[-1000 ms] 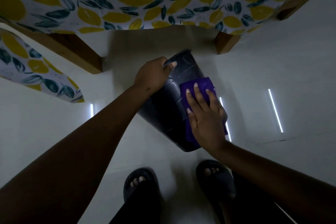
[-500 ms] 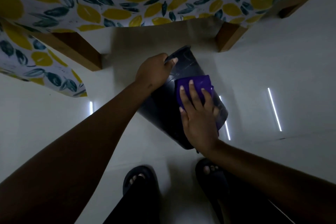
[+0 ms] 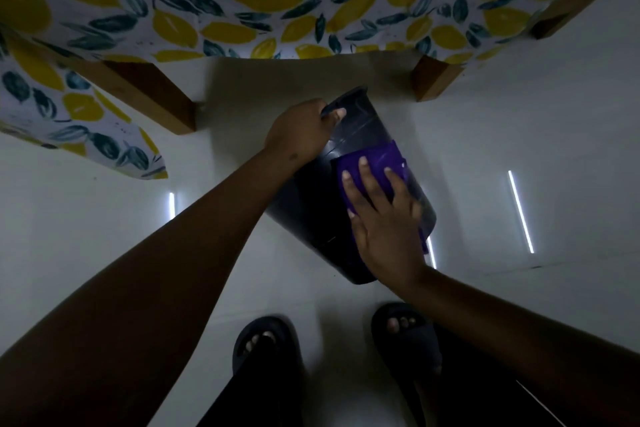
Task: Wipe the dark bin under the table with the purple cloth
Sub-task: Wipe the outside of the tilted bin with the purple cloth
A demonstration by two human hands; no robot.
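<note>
Our right fingers [image 3: 363,180] lie spread and flat on the purple cloth [image 3: 372,159], pressing it against the sloping side of the dark bin [image 3: 311,204]. The right hand [image 3: 384,222] covers most of the cloth; purple shows past the fingertips toward the bin's rim and in a narrow strip along the hand's outer edge.

Our left fingers [image 3: 337,113] are curled over the bin's rim, the thumb outside and the other tips hooked out of sight inside, so the left hand [image 3: 299,132] grips the rim firmly. The bin is tipped over toward us, its mouth pointing away under the counter and its narrower base nearest our feet. We cannot see into the mouth from here, so we cannot tell what, if anything, is in it.

The bin rests on a pale glossy floor [image 3: 519,121], where thin white streaks of light are reflected, one of them just beside the bin's lower edge. Beyond the bin, two wooden legs [image 3: 152,100] stand well apart on either side, carrying the counter, which is draped in a lemon-and-leaf patterned tablecloth [image 3: 242,3]. One corner of the tablecloth hangs down at the left.

Below the bin, our two feet in dark slide sandals [image 3: 266,347] stand on the floor, the right one nearer the bin's base.
</note>
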